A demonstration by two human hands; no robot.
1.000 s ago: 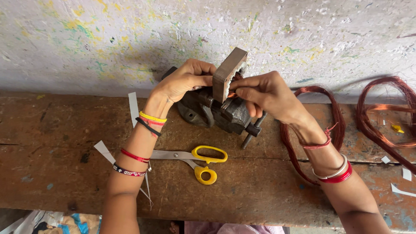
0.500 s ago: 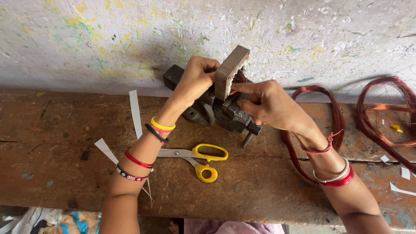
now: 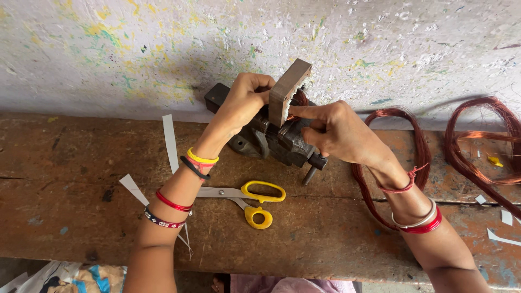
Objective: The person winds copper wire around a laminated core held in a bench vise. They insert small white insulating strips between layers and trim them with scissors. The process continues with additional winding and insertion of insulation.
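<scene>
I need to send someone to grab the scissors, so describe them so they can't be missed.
Start at the worn wooden bench below the paint-flecked wall. In front of the dark vise, beside the left forearm, lie the scissors: the only thing there with bright yellow handles.

1. A dark metal bench vise (image 3: 282,142) stands on the worn wooden workbench (image 3: 325,244), at its far edge against the paint-speckled wall (image 3: 163,49).
2. A square grey metal motor core (image 3: 287,92) sits upright in the vise.
3. The left hand (image 3: 244,103) is on the core's left side; the right hand (image 3: 331,130) is on its right.
4. Yellow-handled scissors (image 3: 244,198) lie near of the vise.
5. Coils of copper wire (image 3: 467,146) lie to the right.
6. Long white paper strips (image 3: 170,142) lie to the left.
</scene>
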